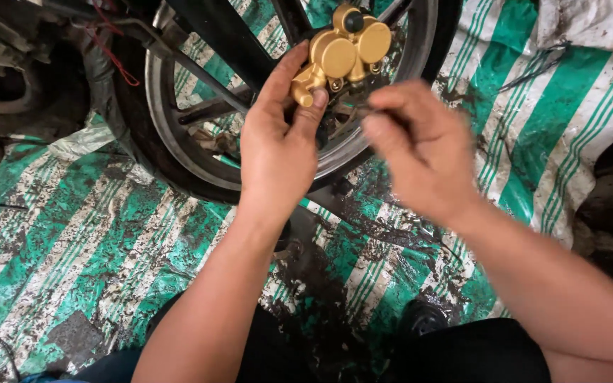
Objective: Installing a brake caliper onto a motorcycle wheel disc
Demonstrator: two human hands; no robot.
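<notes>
While the left hand [278, 152] pinches the gold-painted metal brake caliper [342, 53] against the black spoked motorcycle wheel [179, 152], the right hand [423, 149], fingers pinched on a thin dark tool beside it, seems mid-fitting, needing steady alignment.

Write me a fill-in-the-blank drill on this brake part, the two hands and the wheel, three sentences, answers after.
1. The brake caliper held up in front of the wheel is ____ in colour.
2. The hand gripping the caliper from below is the ____ hand.
3. The sheet on the ground under the wheel has white and ____ stripes.

The right hand pinches something thin and dark beside the caliper; what it is cannot be told.

Missing words: gold; left; green
</notes>
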